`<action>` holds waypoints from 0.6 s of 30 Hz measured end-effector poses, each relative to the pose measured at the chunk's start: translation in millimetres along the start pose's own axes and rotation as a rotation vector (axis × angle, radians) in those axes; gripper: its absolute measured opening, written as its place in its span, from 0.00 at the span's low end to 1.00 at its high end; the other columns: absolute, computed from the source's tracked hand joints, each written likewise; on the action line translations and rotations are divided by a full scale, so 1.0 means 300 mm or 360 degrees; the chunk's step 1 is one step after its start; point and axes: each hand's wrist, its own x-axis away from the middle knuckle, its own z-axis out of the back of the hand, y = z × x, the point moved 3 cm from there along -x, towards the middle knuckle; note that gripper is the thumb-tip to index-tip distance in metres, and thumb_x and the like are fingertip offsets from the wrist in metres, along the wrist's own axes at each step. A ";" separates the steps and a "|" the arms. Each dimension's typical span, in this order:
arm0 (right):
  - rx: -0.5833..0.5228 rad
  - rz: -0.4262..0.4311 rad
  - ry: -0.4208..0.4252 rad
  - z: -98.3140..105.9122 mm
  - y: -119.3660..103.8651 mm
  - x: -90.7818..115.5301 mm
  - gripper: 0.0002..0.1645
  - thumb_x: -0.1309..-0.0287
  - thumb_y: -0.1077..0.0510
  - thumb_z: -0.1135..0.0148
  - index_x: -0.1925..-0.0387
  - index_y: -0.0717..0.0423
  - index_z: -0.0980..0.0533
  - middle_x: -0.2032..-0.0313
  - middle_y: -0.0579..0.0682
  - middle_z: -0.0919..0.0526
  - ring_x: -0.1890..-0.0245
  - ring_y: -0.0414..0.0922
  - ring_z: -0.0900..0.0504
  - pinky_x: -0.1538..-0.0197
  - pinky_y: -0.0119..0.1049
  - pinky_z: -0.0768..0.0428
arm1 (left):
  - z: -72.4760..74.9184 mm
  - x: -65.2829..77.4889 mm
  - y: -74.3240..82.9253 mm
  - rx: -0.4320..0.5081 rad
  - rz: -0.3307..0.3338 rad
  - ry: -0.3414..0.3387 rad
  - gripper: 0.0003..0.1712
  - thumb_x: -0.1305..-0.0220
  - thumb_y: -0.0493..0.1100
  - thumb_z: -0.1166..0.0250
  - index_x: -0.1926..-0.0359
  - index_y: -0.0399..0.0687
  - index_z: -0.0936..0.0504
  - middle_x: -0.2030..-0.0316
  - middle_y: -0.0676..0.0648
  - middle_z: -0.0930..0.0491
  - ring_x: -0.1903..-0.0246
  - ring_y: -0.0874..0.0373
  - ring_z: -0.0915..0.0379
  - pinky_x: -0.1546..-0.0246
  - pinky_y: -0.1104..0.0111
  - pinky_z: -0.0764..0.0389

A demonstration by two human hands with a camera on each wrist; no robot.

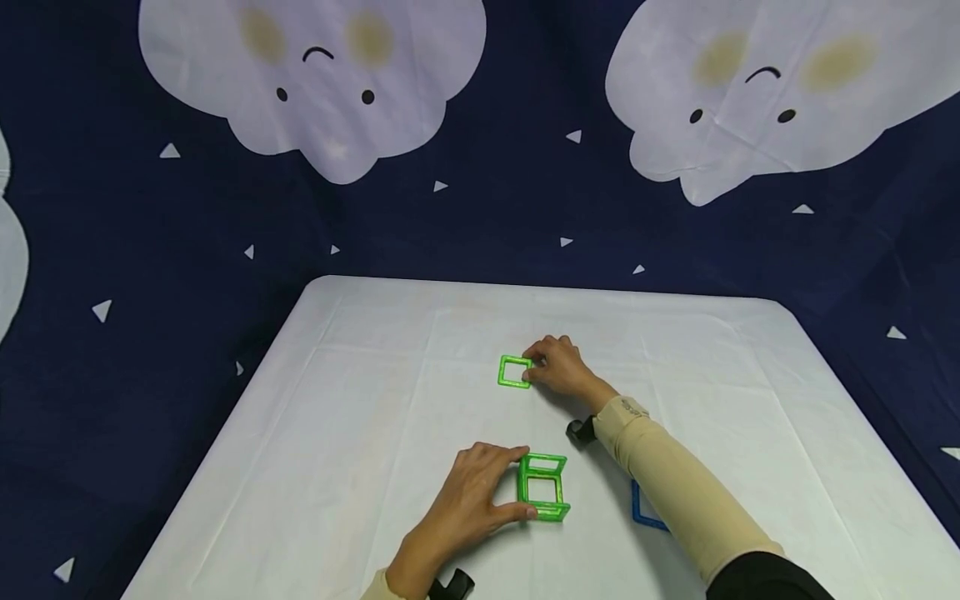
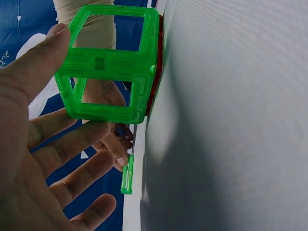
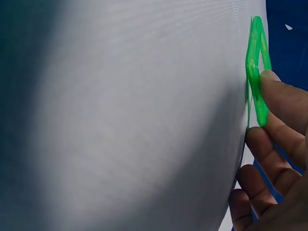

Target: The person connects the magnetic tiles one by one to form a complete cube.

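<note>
My left hand (image 1: 468, 492) holds a small box-like structure of green magnetic tiles (image 1: 522, 487) near the middle front of the table. Its thumb lies along the near side and the index finger along the far side. In the left wrist view, a red edge (image 2: 157, 62) shows at the structure's base, against the white surface. Farther back, my right hand (image 1: 562, 367) pinches the right edge of a single green square magnetic tile (image 1: 513, 384) between thumb and fingers. The right wrist view has this tile (image 3: 253, 62) edge-on, close to the tabletop.
A blue frame-shaped tile (image 1: 637, 504) lies to the right, partly hidden by the right sleeve (image 1: 675, 475). White cloth covers the table (image 1: 360, 358). Behind it hangs a dark blue curtain (image 1: 517, 217) printed with clouds and triangles. Black wrist cameras (image 1: 581, 432) sit below both wrists.
</note>
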 end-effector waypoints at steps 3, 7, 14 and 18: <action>-0.0035 0.0016 0.0036 0.006 0.001 0.002 0.17 0.50 0.51 0.31 0.57 0.51 0.20 0.63 0.49 0.19 0.61 0.46 0.33 0.51 0.45 0.38 | -0.001 -0.001 0.001 0.0000 -0.0009 0.0011 0.41 0.55 0.66 0.32 0.40 0.58 0.29 0.53 0.57 0.21 0.51 0.62 0.30 0.50 0.64 0.31; -0.0087 0.0022 0.0073 0.012 -0.003 0.009 0.16 0.49 0.53 0.32 0.57 0.51 0.21 0.67 0.48 0.19 0.62 0.46 0.32 0.50 0.45 0.38 | -0.002 -0.002 0.001 0.0004 -0.0007 0.0014 0.41 0.55 0.67 0.33 0.40 0.59 0.29 0.53 0.57 0.21 0.51 0.63 0.30 0.49 0.63 0.31; -0.0159 0.0074 0.0086 0.013 -0.014 0.026 0.15 0.46 0.56 0.35 0.55 0.51 0.22 0.66 0.50 0.21 0.62 0.47 0.29 0.44 0.51 0.37 | -0.004 -0.003 0.000 0.0021 0.0003 0.0007 0.42 0.55 0.67 0.33 0.39 0.58 0.29 0.52 0.57 0.21 0.51 0.62 0.30 0.48 0.62 0.31; -0.0177 0.0074 0.0091 0.016 -0.021 0.038 0.14 0.46 0.56 0.35 0.56 0.51 0.20 0.66 0.50 0.20 0.63 0.45 0.28 0.53 0.44 0.30 | -0.003 0.002 -0.002 0.0034 0.0015 0.0003 0.42 0.56 0.67 0.33 0.39 0.58 0.29 0.52 0.57 0.21 0.50 0.62 0.30 0.48 0.62 0.31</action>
